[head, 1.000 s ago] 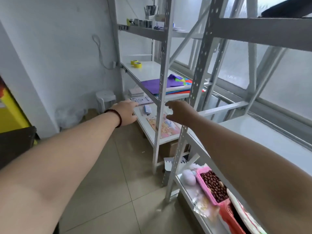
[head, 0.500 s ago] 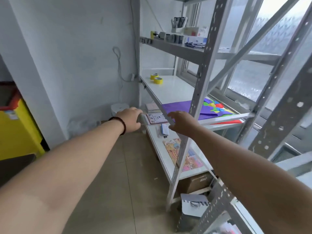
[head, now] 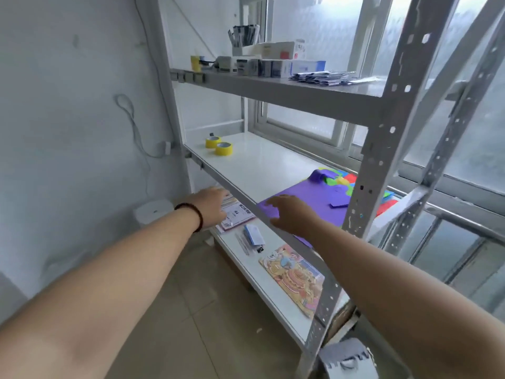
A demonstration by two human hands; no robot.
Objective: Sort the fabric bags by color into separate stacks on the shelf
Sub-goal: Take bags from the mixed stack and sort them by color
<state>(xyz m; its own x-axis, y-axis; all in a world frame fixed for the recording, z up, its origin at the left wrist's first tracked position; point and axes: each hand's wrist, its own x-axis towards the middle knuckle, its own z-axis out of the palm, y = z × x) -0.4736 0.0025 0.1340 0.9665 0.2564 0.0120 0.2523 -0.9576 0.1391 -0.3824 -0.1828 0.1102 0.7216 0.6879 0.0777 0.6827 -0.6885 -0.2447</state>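
A stack of flat fabric bags lies on the white middle shelf [head: 259, 165] at its right end. A purple bag [head: 314, 199] is on top, and green, yellow, blue and red bags [head: 347, 179] show at the far edge. My right hand [head: 287, 212] reaches over the shelf's front rail with loosely spread fingers at the purple bag's near corner, holding nothing. My left hand [head: 211, 206], with a dark bead bracelet on the wrist, hovers left of it, below the rail, fingers relaxed and empty. A grey upright post hides part of the stack.
Two yellow tape rolls [head: 220, 145] sit at the shelf's far left. Small boxes [head: 276, 65] line the upper shelf. The lower shelf holds papers [head: 236, 216] and a colourful picture board [head: 296, 277]. A grey upright [head: 374, 165] stands right of my right arm. A wall closes the left side.
The view has moved closer and higher, onto the middle shelf. Both hands have risen toward the shelf's front rail, the right one now over the purple bag's corner.
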